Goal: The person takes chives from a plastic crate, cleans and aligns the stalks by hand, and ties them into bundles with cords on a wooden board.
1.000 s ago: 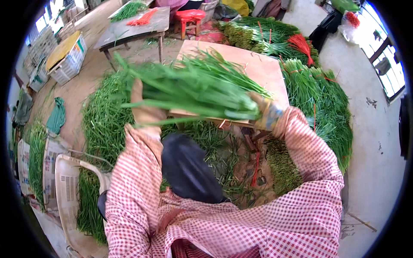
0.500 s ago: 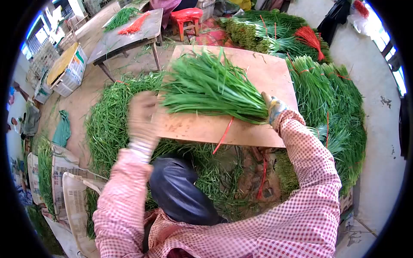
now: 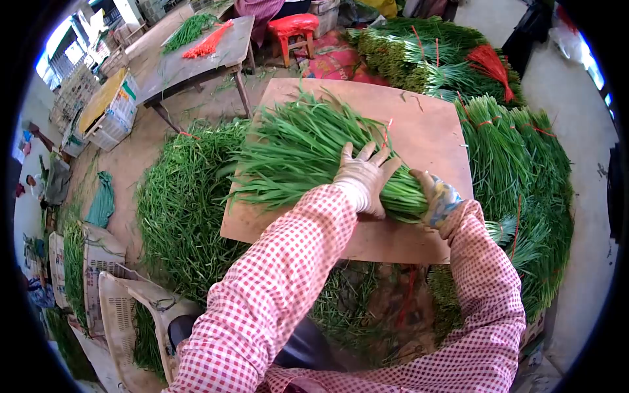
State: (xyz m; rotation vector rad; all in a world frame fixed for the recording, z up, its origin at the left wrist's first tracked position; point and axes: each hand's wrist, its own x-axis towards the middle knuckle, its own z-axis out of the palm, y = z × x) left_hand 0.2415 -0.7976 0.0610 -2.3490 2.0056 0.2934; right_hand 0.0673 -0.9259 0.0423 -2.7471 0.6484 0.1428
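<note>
A loose bunch of garlic chives point(image 3: 288, 147) lies across the tan board point(image 3: 419, 124), its leaf tips fanned to the left. My left hand point(image 3: 365, 175), in a pale glove, rests over the stalks with fingers spread and the thumb on the near side. At the stalk ends, my right hand point(image 3: 440, 202), in a patterned glove, is closed around the bunch. A red tie strip point(image 3: 388, 131) sticks out past the bunch's far side; the rest of it is hidden beneath.
Tied chive bundles point(image 3: 511, 150) are stacked on the right. A heap of loose leaves point(image 3: 183, 196) covers the floor at left, near white crates point(image 3: 114, 295). Behind stand a grey table point(image 3: 196, 65) with chives and red ties, and a red stool point(image 3: 293, 26). Another person sits at the back.
My left hand has moved right from the board's left edge onto the stalks. My right hand keeps its hold on the stalk ends. The view has shifted, and the board appears turned.
</note>
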